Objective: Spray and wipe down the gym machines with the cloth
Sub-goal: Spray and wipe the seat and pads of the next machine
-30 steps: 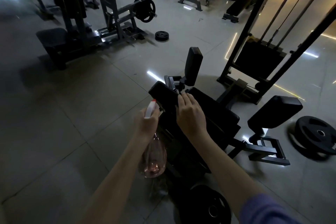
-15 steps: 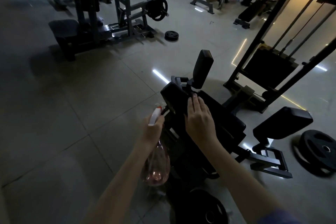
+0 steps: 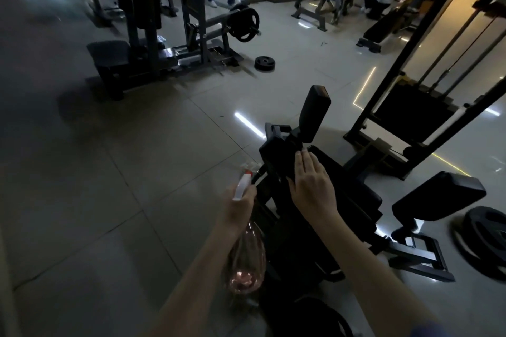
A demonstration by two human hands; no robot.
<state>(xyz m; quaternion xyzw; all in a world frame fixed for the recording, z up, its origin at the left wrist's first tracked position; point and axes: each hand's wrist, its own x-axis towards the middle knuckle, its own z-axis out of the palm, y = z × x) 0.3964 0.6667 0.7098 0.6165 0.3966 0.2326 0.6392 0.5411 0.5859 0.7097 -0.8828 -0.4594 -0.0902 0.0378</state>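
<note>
A: Your cloth first: I can't find it. If it's there, it's under your right hand [image 3: 312, 189], dark on a dark pad [image 3: 273, 156].

B: Agreed, it's too dim to say. That hand lies flat on the pad, palm down, fingers straight and close together. The fingertips stop just short of the upright pad [image 3: 313, 112].

A: And it has barely shifted over the last second. Your head has come up, so more of the room shows, but the hand sits on the same patch.

B: So I'd call this a press or a very short stroke, not a sweep. Most of the pad is probably still yours to cover.

A: Your left hand [image 3: 239, 200] is wrapped round the neck of the bottle [image 3: 247, 262], just left of the pad, with the nozzle pointing forward. It has held there too, and I see no mist.

B: Pinkish liquid sits low in it. I can't tell whether you've sprayed this pad.

A: Further out, there's the seat [image 3: 356, 191] beside your right hand. A side pad [image 3: 438, 197] is off to your right, with a plate [image 3: 484, 243] on the floor [image 3: 109, 200].

B: The seat and the other pads likely wait until this one's done.
</note>
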